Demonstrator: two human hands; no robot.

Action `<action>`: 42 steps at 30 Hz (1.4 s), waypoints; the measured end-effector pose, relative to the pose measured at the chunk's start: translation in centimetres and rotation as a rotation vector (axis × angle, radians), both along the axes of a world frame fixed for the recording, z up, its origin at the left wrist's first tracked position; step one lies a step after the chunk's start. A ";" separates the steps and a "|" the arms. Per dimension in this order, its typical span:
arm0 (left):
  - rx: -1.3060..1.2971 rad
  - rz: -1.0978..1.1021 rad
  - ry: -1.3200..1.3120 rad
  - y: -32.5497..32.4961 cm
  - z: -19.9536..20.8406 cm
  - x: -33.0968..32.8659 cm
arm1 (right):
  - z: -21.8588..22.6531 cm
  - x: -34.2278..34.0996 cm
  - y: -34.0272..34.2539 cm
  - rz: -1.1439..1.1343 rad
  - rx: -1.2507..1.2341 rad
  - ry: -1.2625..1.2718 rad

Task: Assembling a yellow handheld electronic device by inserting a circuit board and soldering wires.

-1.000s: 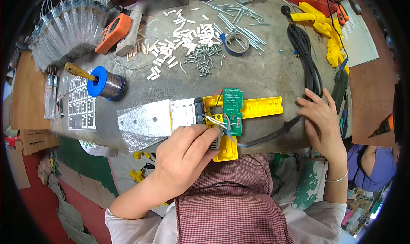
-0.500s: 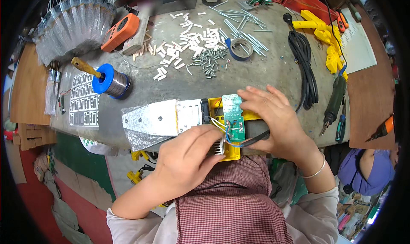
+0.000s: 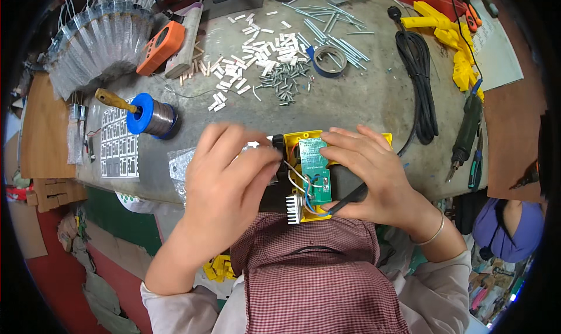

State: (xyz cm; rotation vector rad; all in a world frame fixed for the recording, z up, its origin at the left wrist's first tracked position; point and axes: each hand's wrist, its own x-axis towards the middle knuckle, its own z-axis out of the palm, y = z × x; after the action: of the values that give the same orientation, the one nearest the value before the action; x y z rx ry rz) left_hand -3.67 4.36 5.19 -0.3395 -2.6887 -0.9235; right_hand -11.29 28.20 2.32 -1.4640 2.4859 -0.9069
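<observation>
My right hand (image 3: 374, 179) holds a yellow plastic housing (image 3: 312, 134), fingers over its far right side and thumb at the near edge. Inside lies a green circuit board (image 3: 314, 158) with white and blue wires. A finned metal heat sink (image 3: 293, 210) sticks out at the near left corner. From under my right hand a thick black cable (image 3: 350, 199) runs into the housing. My left hand (image 3: 222, 179) is over the metal plate, left of the housing, fingers curled together near the black collar (image 3: 277, 144). It is slightly blurred; anything between its fingertips is hidden.
Further back lie white sleeves (image 3: 234, 71), screws (image 3: 286, 80), metal rods (image 3: 336, 39) and a tape roll (image 3: 329, 61). A blue solder spool (image 3: 153, 116) stands at left, near an orange meter (image 3: 160, 47). At right are a coiled black cord (image 3: 418, 88) and a dark green electric screwdriver (image 3: 467, 129).
My left hand has moved left and up, off the heat sink and wires. The housing has tilted, and the heat sink now shows fully. My right hand keeps its hold.
</observation>
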 end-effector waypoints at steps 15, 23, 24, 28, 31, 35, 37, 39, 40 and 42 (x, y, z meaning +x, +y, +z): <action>-0.069 -0.220 -0.504 -0.2 -0.9 -6.4 | -1.1 0.0 0.3 -0.014 -0.075 0.020; -0.268 -0.049 -0.202 1.6 -1.2 -5.7 | -1.0 0.2 0.1 0.012 -0.053 0.031; -0.273 -0.056 -0.204 1.6 -1.2 -5.5 | -1.0 0.3 0.0 0.015 -0.035 0.048; -0.188 -0.036 -0.043 0.7 -0.3 -4.3 | -1.1 0.5 -0.1 0.004 -0.037 0.075; -0.023 -0.088 -0.149 -0.5 1.4 -1.0 | -1.6 0.3 0.4 -0.016 -0.025 0.055; 0.089 -0.109 -0.282 1.1 0.1 3.6 | -1.3 0.5 -0.1 -0.014 -0.025 0.062; 0.073 -0.095 -0.203 1.4 -1.7 4.2 | -1.6 0.5 -0.3 -0.017 -0.040 0.074; 0.046 -0.101 -0.118 1.5 -2.2 4.5 | -1.8 0.6 -0.3 -0.036 -0.069 0.099; 0.048 -0.107 -0.127 1.4 -2.3 4.5 | -1.9 0.6 -0.3 -0.043 -0.066 0.091; 0.046 -0.115 -0.147 1.3 -2.3 4.6 | -2.1 0.7 -0.3 -0.053 -0.104 0.099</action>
State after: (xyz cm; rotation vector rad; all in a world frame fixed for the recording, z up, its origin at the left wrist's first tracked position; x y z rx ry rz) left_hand 0.89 5.69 2.84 -0.4355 -2.8001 -1.0813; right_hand -10.61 27.93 0.23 -1.5156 2.5959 -1.0107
